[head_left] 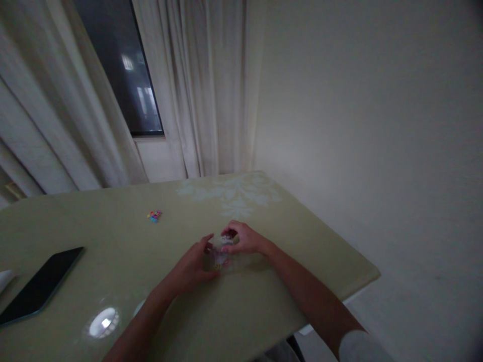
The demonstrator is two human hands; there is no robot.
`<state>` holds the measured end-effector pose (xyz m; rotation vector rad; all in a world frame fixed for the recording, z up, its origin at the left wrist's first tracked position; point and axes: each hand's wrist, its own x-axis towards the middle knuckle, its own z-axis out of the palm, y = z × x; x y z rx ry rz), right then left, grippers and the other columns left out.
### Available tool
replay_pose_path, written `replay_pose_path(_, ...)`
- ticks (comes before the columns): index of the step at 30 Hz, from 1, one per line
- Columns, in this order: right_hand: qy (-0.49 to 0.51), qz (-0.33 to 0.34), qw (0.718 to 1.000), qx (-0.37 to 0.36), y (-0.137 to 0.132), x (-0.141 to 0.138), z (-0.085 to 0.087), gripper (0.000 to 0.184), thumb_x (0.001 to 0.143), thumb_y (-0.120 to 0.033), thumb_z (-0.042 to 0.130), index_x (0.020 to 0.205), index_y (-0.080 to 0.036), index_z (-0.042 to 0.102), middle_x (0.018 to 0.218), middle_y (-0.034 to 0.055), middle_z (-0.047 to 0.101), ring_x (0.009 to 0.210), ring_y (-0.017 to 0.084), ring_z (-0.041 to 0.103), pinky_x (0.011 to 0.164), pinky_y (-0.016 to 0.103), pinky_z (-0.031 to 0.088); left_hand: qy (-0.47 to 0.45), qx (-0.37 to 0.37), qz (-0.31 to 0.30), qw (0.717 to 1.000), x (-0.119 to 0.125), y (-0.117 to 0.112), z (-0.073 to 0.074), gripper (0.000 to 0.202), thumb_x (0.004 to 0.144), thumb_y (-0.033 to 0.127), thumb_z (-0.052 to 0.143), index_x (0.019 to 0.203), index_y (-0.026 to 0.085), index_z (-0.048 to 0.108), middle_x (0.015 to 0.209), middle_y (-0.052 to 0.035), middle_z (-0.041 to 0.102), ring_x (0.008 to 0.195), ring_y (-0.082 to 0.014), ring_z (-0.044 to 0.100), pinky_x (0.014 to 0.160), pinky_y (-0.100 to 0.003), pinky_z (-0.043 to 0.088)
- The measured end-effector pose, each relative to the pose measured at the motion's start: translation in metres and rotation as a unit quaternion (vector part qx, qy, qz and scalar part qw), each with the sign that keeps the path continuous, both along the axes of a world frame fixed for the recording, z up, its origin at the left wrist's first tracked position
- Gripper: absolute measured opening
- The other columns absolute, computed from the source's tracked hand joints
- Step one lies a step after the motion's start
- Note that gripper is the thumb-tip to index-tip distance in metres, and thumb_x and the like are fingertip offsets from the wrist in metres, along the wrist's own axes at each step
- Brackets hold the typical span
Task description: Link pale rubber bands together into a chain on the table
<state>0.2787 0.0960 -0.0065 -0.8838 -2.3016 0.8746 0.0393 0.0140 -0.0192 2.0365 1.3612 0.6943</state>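
A small clear plastic container [219, 257] stands on the table between my hands, with bits of pink and yellow showing through it. My left hand [196, 262] curves around its left side, thumb and fingers against it. At the upper right of the container, my right hand [243, 238] is closed with thumb and fingertips on a small clear, whitish piece [227, 240]. Whether that piece is a lid or part of the container cannot be made out. Beyond my left hand lies a little heap of colourful small pieces [154, 216].
The pale green table [287, 281] has a white floral pattern [236, 193] at its far end. At left lies a dark tablet [41, 284], with a white object [5, 278] beside it. A shiny round clear thing [103, 323] is near my left forearm. Curtains [211, 90] and a wall [370, 125] border the table.
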Motion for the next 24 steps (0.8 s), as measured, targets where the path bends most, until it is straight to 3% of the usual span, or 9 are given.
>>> replay_pose_path(4,-0.031,-0.113,0.990,0.075,0.012,0.014,-0.002,0.056,0.069,-0.048,0.091,0.107,-0.015,0.067,0.101,0.0063,0.063,0.088,0.019,0.060,0.080,0.032,0.050,0.005,0.014,-0.004,1.000,0.000,0.000,-0.003,0.090,0.071,0.030,0.080,0.151,0.016,0.042,0.130,-0.0158,0.067,0.119,-0.0314,0.064,0.107,-0.046,0.048)
replay_pose_path(8,-0.124,-0.181,0.968,0.119,0.023,0.036,0.000,0.053,0.070,-0.048,0.090,0.104,-0.013,0.068,0.103,0.0089,0.063,0.089,0.021,0.059,0.082,0.033,0.048,0.030,0.045,-0.010,0.998,-0.004,0.001,-0.002,0.067,0.073,0.031,0.078,0.135,0.017,0.058,0.128,-0.0149,0.068,0.118,-0.0316,0.064,0.106,-0.046,0.049)
replay_pose_path(13,-0.172,-0.169,0.964,0.110,0.030,0.050,-0.003,0.053,0.071,-0.045,0.090,0.108,-0.012,0.070,0.109,0.0126,0.063,0.098,0.025,0.060,0.089,0.035,0.048,0.065,0.047,0.009,0.997,-0.030,0.010,0.001,0.060,0.073,0.035,0.078,0.128,0.017,0.064,0.125,-0.0142,0.070,0.115,-0.0315,0.066,0.104,-0.045,0.051)
replay_pose_path(18,-0.175,-0.182,0.962,0.103,0.030,0.051,-0.005,0.048,0.073,-0.044,0.089,0.108,-0.015,0.073,0.113,0.0136,0.063,0.107,0.028,0.059,0.096,0.038,0.047,0.069,0.063,0.055,0.994,-0.055,0.022,-0.007,0.060,0.074,0.042,0.077,0.127,0.017,0.066,0.125,-0.0147,0.072,0.114,-0.0325,0.068,0.102,-0.046,0.053)
replay_pose_path(24,-0.166,-0.186,0.961,0.117,0.028,0.047,0.000,0.048,0.075,-0.041,0.089,0.112,-0.014,0.074,0.118,0.0163,0.064,0.113,0.031,0.058,0.102,0.043,0.046,0.048,0.102,0.093,0.989,-0.048,0.024,-0.014,0.060,0.074,0.041,0.078,0.127,0.017,0.061,0.121,-0.0140,0.071,0.112,-0.0322,0.069,0.102,-0.048,0.055)
